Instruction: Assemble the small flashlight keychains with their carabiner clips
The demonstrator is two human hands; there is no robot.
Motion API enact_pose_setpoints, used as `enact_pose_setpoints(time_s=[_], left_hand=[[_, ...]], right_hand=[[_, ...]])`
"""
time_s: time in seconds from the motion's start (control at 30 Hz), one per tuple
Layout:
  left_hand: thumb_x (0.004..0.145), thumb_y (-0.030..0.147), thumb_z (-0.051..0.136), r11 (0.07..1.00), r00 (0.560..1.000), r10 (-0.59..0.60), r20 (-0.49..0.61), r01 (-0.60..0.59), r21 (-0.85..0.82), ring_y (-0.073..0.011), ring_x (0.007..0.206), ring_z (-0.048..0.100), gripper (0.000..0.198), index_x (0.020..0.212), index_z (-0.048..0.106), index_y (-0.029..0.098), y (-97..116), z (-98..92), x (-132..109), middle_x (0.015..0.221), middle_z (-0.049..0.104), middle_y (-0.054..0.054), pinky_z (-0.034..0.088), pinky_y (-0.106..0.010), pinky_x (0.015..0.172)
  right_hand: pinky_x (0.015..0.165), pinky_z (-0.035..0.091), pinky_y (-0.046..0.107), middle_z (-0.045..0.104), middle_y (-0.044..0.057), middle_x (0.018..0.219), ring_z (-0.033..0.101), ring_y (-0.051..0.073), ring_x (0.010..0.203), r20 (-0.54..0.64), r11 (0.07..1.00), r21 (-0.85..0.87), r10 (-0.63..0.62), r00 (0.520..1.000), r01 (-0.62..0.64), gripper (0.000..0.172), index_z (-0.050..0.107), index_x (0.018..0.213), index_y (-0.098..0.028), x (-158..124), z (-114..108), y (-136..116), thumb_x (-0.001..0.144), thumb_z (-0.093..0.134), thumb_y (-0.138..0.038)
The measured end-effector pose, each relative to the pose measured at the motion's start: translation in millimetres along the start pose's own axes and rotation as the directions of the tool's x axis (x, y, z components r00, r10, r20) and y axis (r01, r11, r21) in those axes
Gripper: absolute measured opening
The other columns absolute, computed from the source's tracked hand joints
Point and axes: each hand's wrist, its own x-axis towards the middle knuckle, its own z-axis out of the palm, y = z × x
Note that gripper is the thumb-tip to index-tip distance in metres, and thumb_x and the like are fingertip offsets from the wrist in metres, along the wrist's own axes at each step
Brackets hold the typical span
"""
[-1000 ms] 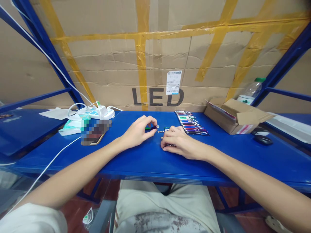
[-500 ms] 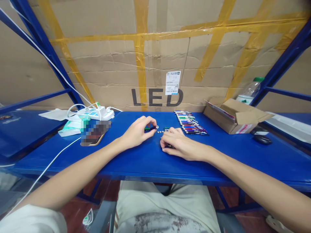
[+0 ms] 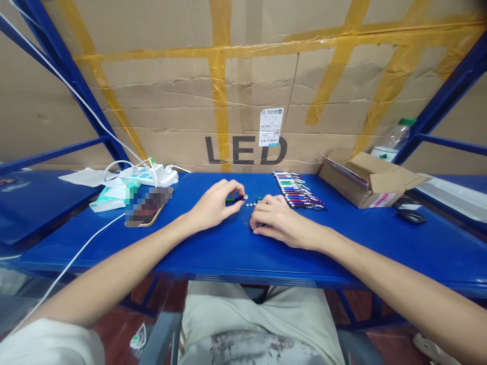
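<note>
My left hand (image 3: pixel 217 204) is closed in a pinch around a small dark purple tube (image 3: pixel 239 198) with a round silver end that faces right. A green piece (image 3: pixel 230 201) shows behind the fingers. Just right of it, several small silver discs (image 3: pixel 251 205), like button cells, lie in a short row on the blue table. My right hand (image 3: pixel 276 219) rests beside these discs with its fingers curled together; what they hold, if anything, is hidden. A green clip (image 3: pixel 259 199) peeks out past the right knuckles.
Several slim coloured tubes with clips (image 3: pixel 299 191) lie lined up behind my right hand. An opened cardboard box (image 3: pixel 371 178), a bottle (image 3: pixel 393 139) and a black mouse (image 3: pixel 411 217) are to the right. A phone (image 3: pixel 150 215), power strip (image 3: pixel 150 175) and white cable (image 3: pixel 91 238) are to the left.
The right fingers have shifted slightly, covering a bit more of the disc row. My left hand keeps its pinch on the tube. The whole view has moved a little.
</note>
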Motion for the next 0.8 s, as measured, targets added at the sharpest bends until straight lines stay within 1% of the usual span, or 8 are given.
enact_pose_setpoints(time_s=[0.1,0.2,0.33,0.47,0.6,0.7,0.8], left_hand=[[0.103,0.029,0.066,1.000,1.000,-0.002,0.004,0.002,-0.005,-0.0206,0.096,0.064,0.008,0.108,0.064,0.023,-0.4,0.0,0.1,0.103,0.071,-0.002,0.051,-0.035,0.090],[0.102,0.029,0.066,1.000,1.000,-0.012,0.013,0.012,-0.014,-0.0205,0.096,0.064,0.009,0.108,0.064,0.023,-1.1,0.4,0.3,0.103,0.071,-0.002,0.052,-0.035,0.090],[0.101,0.031,0.067,0.999,0.999,-0.038,0.020,0.039,-0.033,-0.0210,0.095,0.065,0.010,0.108,0.065,0.024,-1.9,1.8,0.4,0.102,0.073,-0.002,0.053,-0.035,0.088],[0.101,0.031,0.068,0.998,0.999,-0.044,0.030,0.045,-0.037,-0.0212,0.097,0.066,0.009,0.108,0.067,0.024,-2.9,2.7,0.5,0.103,0.073,-0.002,0.053,-0.036,0.090],[0.102,0.029,0.066,0.999,0.999,-0.031,0.039,0.033,-0.043,-0.0210,0.101,0.067,0.008,0.109,0.068,0.024,-3.8,1.6,0.7,0.107,0.074,-0.003,0.053,-0.036,0.092],[0.102,0.029,0.066,0.998,0.999,-0.029,0.039,0.031,-0.048,-0.0211,0.101,0.067,0.009,0.109,0.068,0.024,-3.9,1.1,0.6,0.107,0.075,-0.003,0.054,-0.036,0.093],[0.102,0.030,0.066,0.998,0.999,-0.026,0.044,0.029,-0.061,-0.0214,0.101,0.067,0.009,0.109,0.068,0.024,-2.4,2.8,0.1,0.106,0.075,-0.003,0.055,-0.037,0.094]], right_hand=[[0.097,0.033,0.043,0.074,0.006,0.114,0.052,0.027,0.108,-0.005,0.996,0.072,0.050,0.999,-0.049,0.007,0.066,0.109,-0.025,0.0,-0.7,0.1,0.108,0.065,-0.032],[0.099,0.034,0.043,0.075,0.005,0.116,0.055,0.026,0.110,-0.001,0.989,0.123,0.086,0.996,-0.086,0.007,0.064,0.110,-0.025,0.6,-0.2,-0.9,0.106,0.067,-0.029],[0.098,0.034,0.043,0.075,0.005,0.115,0.057,0.027,0.110,0.001,0.984,0.141,0.110,0.994,-0.109,0.002,0.064,0.108,-0.025,2.2,2.6,-0.7,0.107,0.063,-0.027],[0.098,0.034,0.043,0.075,0.005,0.115,0.057,0.027,0.110,-0.001,0.983,0.148,0.114,0.993,-0.113,0.002,0.065,0.107,-0.025,3.5,5.1,-0.1,0.106,0.063,-0.025],[0.100,0.035,0.043,0.074,0.003,0.108,0.057,0.025,0.106,0.002,0.982,0.140,0.125,0.992,-0.124,0.007,0.063,0.104,-0.025,3.9,3.5,-3.4,0.101,0.065,-0.019],[0.099,0.037,0.042,0.072,0.004,0.103,0.056,0.026,0.105,-0.056,0.983,0.131,0.140,0.989,-0.132,0.006,0.063,0.102,-0.025,3.0,-0.7,-5.2,0.100,0.065,-0.019],[0.097,0.042,0.042,0.072,0.005,0.107,0.056,0.027,0.106,-0.214,0.982,0.138,0.157,0.964,-0.129,0.004,0.063,0.104,-0.025,1.1,-4.7,-4.0,0.100,0.065,-0.023]])
